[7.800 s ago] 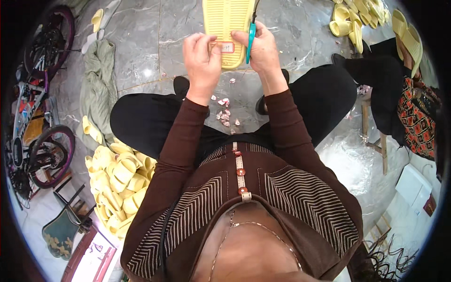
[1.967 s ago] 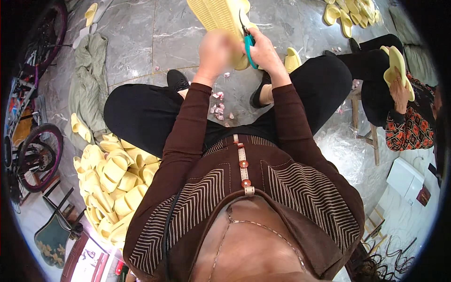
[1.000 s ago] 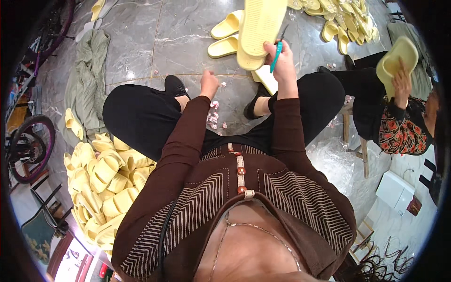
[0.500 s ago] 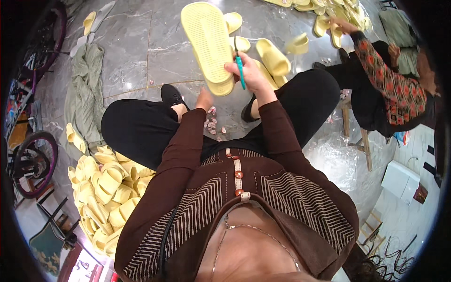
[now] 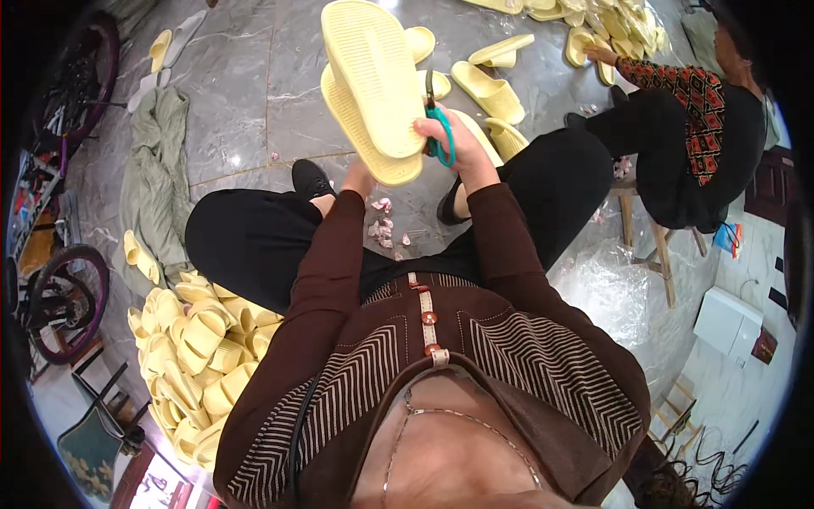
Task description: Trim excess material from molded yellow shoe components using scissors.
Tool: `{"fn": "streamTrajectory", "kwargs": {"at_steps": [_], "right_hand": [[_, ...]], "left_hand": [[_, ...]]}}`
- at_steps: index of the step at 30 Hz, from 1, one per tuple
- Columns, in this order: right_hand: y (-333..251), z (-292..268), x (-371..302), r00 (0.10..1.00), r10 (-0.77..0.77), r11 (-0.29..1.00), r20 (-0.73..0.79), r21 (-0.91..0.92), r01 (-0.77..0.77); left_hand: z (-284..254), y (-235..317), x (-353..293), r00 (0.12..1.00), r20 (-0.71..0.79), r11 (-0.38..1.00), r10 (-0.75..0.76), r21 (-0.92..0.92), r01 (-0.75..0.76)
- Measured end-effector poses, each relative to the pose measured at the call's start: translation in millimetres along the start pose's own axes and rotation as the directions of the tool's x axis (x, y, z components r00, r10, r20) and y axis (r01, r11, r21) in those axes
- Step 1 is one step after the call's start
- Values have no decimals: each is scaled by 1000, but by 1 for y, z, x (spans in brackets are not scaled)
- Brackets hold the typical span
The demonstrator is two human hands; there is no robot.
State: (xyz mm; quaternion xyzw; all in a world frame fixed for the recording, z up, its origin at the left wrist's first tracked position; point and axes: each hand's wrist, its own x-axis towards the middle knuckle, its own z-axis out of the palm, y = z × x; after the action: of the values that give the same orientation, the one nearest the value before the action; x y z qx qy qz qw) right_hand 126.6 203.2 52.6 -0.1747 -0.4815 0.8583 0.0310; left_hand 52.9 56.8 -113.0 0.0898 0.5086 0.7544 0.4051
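In front of me is a pair of pale yellow slide slippers [image 5: 373, 72], soles showing, one overlapping the other. My right hand [image 5: 458, 140] grips their lower right edge with its thumb on top. That same hand also holds scissors [image 5: 446, 146] with teal handles, their dark blades pointing away from me. My left hand [image 5: 359, 178] is below the lower slipper's left edge; its fingers are hidden behind the slipper. Just beyond and right of my right hand, several loose yellow slippers [image 5: 492, 92] lie on the floor.
A heap of yellow slippers [image 5: 191, 339] lies by my left leg; another pile [image 5: 623, 25] is at far right. A co-worker [image 5: 708, 127] reaches there from a wooden stool [image 5: 636, 199]. Green cloth [image 5: 157, 161] and a bicycle [image 5: 64, 288] are at left. Pinkish scraps [image 5: 383, 225] lie between my feet.
The held slippers have spread apart, showing both soles. My left hand has moved up behind them. The scissors have turned in my right hand. A slipper blurred in motion now rests on the floor.
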Motion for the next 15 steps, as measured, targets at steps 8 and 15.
{"fn": "streamTrajectory", "kwargs": {"at_steps": [8,15], "right_hand": [[-4,11,-1,956,83,980,283,149,-129],[12,-15,9,938,184,982,293,-12,-189]], "left_hand": [[2,165,-13,964,137,677,228,-734,-56],[21,206,-20,968,-66,969,241,69,-237]]}}
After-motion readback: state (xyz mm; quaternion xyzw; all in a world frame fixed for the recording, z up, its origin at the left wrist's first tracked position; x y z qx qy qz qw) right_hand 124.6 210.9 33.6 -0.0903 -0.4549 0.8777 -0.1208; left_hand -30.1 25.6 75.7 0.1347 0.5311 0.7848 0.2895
